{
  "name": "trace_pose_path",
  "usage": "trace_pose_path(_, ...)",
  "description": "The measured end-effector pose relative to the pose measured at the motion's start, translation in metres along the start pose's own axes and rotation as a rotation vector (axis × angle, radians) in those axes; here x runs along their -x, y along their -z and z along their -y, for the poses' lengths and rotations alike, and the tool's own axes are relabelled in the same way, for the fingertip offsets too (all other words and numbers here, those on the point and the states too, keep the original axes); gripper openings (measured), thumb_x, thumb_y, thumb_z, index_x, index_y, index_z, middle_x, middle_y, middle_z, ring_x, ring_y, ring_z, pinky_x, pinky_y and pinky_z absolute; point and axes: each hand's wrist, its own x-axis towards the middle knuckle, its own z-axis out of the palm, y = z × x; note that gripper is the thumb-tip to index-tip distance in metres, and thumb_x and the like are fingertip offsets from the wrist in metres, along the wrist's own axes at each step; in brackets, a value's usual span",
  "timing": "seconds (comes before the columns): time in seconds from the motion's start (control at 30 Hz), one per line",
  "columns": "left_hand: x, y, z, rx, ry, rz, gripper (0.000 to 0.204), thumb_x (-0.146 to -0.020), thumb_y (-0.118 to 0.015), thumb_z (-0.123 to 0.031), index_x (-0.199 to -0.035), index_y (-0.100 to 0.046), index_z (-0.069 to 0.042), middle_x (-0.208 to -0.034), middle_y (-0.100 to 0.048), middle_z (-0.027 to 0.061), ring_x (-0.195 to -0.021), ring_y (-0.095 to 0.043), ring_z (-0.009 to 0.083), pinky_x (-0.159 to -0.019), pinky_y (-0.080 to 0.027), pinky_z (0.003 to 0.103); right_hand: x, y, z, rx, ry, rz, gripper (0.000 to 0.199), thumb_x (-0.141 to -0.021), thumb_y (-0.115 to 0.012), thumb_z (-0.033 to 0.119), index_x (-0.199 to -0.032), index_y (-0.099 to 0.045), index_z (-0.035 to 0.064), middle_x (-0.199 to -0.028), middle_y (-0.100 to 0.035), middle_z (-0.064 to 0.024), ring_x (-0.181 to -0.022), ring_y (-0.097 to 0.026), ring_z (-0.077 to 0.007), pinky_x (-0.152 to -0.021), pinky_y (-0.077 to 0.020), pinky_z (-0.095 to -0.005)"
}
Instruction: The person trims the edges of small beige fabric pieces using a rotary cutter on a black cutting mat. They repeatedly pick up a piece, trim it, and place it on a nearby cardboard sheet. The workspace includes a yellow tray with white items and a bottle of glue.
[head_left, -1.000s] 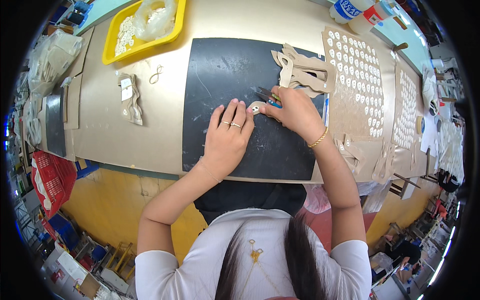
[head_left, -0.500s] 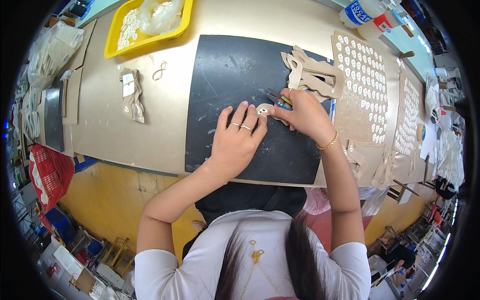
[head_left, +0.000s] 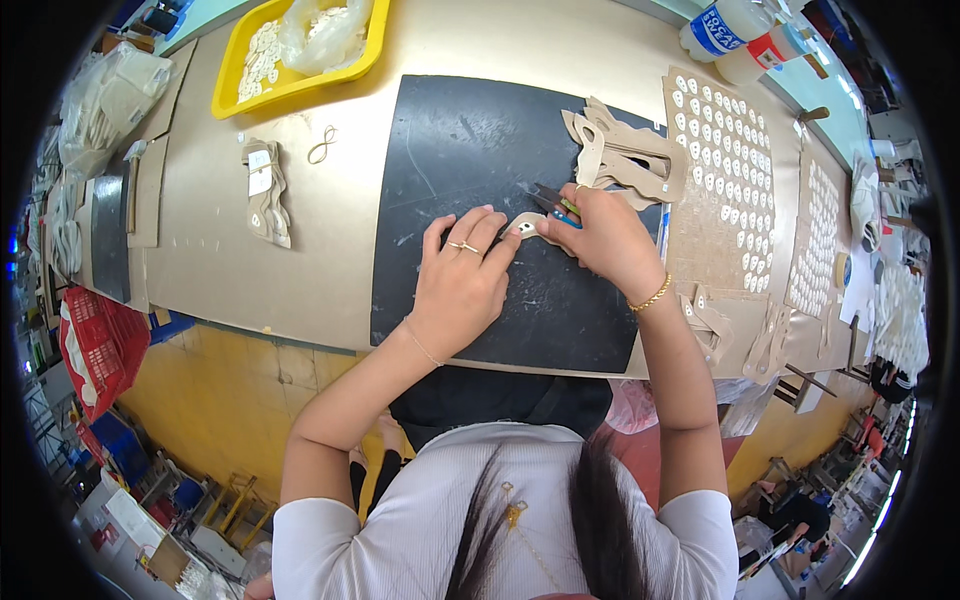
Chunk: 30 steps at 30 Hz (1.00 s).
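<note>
A small beige strap piece with a white end patch and dark holes lies on the black cutting mat. My left hand has its fingertips on the left end of that strap piece, its outer fingers stretched over the mat. A pair of snips with green and blue handles is in my right hand, dark blades pointing up and left. The right thumb touches the right part of the strap piece, which my hand partly hides. Beyond it, a pile of similar beige pieces overlaps the mat's edge.
A yellow tray of small white patches stands at the far left. Below it lie a bundle of strap pieces and a loop of cord. A brown board with rows of white patches is at the right, two bottles behind it.
My left hand has shifted slightly left, its fingers drawn closer together, with the index finger still at the piece. The right hand has moved a little, keeping the snips.
</note>
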Motion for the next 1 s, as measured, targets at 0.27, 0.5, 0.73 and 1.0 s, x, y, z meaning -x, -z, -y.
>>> trace_pose_path(0.27, -0.008, -0.004, 0.002, -0.103, -0.069, -0.059, 0.040, -0.074, -0.069, 0.001, -0.113, -0.070, -0.006, -0.119, -0.062, 0.0083, -0.114, -0.059, 0.0277, -0.099, -0.041, 0.045, 0.001, 0.000, 0.000, 0.003, 0.047, -0.033, 0.035, -0.085, -0.079, 0.033, -0.094, -0.069, 0.0000, -0.080, -0.070, -0.0187, -0.079, -0.069, -0.0399, -0.072, -0.0547, -0.0460)
trace_pose_path(0.5, -0.015, -0.003, 0.019, 0.090, -0.038, -0.046, 0.035, -0.077, -0.068, -0.002, -0.112, -0.070, -0.007, -0.114, -0.062, 0.0074, -0.112, -0.058, 0.0270, -0.100, -0.041, 0.044, 0.039, 0.008, -0.005, -0.230, 0.028, -0.757, 0.028, -0.091, -0.075, 0.027, -0.099, -0.070, 0.0004, -0.083, -0.071, -0.0170, -0.075, -0.070, -0.0313, -0.069, -0.0540, -0.0396)
trace_pose_path(0.73, -0.017, -0.003, 0.009, 0.000, -0.079, -0.053, 0.043, -0.077, -0.070, -0.003, -0.120, -0.069, -0.008, -0.118, -0.062, 0.0091, -0.115, -0.055, 0.0286, -0.102, -0.040, 0.046, 0.050, -0.020, -0.028, -0.057, -0.132, -0.604, 0.028, -0.089, -0.077, 0.030, -0.103, -0.071, 0.0066, -0.097, -0.068, -0.0101, -0.080, -0.069, -0.0306, -0.070, -0.0533, -0.0405)
trace_pose_path(1.0, -0.017, -0.005, 0.017, -0.006, -0.160, -0.027, 0.037, -0.074, -0.071, -0.002, -0.110, -0.071, -0.010, -0.118, -0.062, 0.0085, -0.115, -0.056, 0.0286, -0.099, -0.040, 0.047, 0.051, -0.020, -0.026, -0.103, -0.033, -0.576, 0.018, -0.091, -0.073, 0.020, -0.096, -0.065, 0.0042, -0.090, -0.070, -0.0156, -0.081, -0.068, -0.0376, -0.070, -0.0520, -0.0447)
